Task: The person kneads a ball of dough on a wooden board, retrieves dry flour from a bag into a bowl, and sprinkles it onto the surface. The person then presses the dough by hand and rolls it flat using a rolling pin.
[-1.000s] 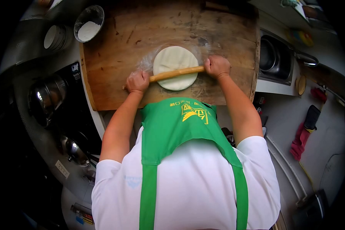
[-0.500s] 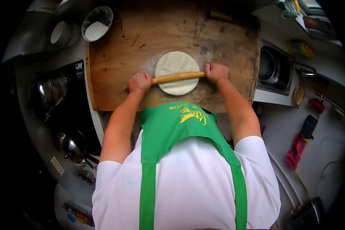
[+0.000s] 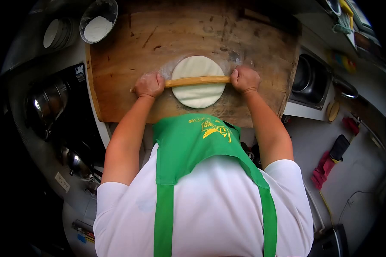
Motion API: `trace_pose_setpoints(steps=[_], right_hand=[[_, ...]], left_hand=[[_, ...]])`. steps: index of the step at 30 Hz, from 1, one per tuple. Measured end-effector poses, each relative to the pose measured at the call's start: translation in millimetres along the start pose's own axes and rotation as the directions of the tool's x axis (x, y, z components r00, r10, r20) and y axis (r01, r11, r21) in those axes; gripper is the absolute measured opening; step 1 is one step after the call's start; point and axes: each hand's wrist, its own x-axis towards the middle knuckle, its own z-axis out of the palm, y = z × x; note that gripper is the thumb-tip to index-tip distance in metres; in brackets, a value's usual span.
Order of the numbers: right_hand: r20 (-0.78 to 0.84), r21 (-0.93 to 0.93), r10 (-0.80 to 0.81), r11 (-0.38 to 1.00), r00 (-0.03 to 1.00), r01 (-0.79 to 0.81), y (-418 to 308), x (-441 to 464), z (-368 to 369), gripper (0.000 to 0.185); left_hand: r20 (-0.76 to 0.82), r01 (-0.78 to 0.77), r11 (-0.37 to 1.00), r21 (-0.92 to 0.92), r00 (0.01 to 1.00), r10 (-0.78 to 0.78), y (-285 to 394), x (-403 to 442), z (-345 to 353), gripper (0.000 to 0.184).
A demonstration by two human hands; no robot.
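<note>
Left hand [image 3: 149,84], grip wrapped round one end of a rolling pin [image 3: 198,81], right hand [image 3: 245,79] wrapped round the other, pin lying across flat round dough [image 3: 198,96] on the brown tabletop [image 3: 128,55], bowl [image 3: 99,9] of white powder [image 3: 98,29], maybe flour, by the far left corner

The dough [image 3: 198,97] is cream, the rolling pin [image 3: 197,81] yellowish tan, the worktop [image 3: 120,64] brown with dark marks [image 3: 150,37] and whitish smears [image 3: 169,68], the apron [image 3: 184,147] green with yellow print [image 3: 214,129], the shirt [image 3: 218,205] white.

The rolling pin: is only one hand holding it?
No, the left hand and right hand both grip the rolling pin, either side of the dough.
</note>
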Motion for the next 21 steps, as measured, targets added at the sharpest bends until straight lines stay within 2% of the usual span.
trace_pose_setpoints(steps=[2,6,8,9,10,11,12,13,14,16,20,21], right_hand=[[-0.134,0.006,-0.162,0.986,0.978,0.164,11,-1,18,0.028],[-0.223,0.043,-0.189,0.978,0.956,0.203,11,8,18,0.024],[-0.114,-0.014,-0.117,0.993,0.987,0.116,8,1,14,0.029],[-0.131,-0.012,-0.117,0.993,0.985,0.116,4,-1,10,0.029],[-0.017,0.005,-0.015,1.000,1.000,0.015,0,0,7,0.035],[0.085,0.008,0.082,0.997,0.993,-0.083,-2,2,-1,0.042],[0.063,0.008,0.071,0.997,0.995,-0.072,-3,8,-10,0.042],[0.155,0.015,0.083,0.996,0.984,-0.087,-3,16,-18,0.049],[0.252,0.021,0.095,0.994,0.963,-0.104,-5,18,-27,0.056],[0.257,0.025,0.102,0.993,0.961,-0.113,-8,22,-38,0.058],[0.221,-0.003,0.128,0.991,0.967,-0.131,-12,37,-31,0.060],[0.235,-0.006,0.127,0.992,0.964,-0.129,-16,40,-31,0.060]], left_hand=[[0.002,-0.045,0.999,0.029,0.999,0.045,-2,4,5,0.030],[0.002,-0.058,0.998,0.024,0.998,0.058,-1,7,9,0.030],[-0.024,-0.056,0.997,0.057,0.998,0.057,2,9,2,0.032],[0.053,-0.010,0.997,0.082,0.999,0.006,5,9,-1,0.036],[0.128,0.034,0.993,0.110,0.991,-0.048,7,8,-5,0.040],[0.100,0.026,0.993,0.111,0.994,-0.038,9,7,-12,0.040],[0.159,0.084,0.994,0.071,0.983,-0.094,13,11,-20,0.046],[0.220,0.142,0.989,0.032,0.965,-0.146,16,18,-29,0.051],[0.202,0.144,0.989,0.029,0.968,-0.147,18,20,-40,0.051],[0.318,0.220,0.975,0.026,0.923,-0.217,30,23,-68,0.053],[0.263,0.221,0.975,0.003,0.941,-0.214,15,34,-47,0.052],[0.199,0.192,0.981,-0.005,0.962,-0.188,12,36,-41,0.050]])
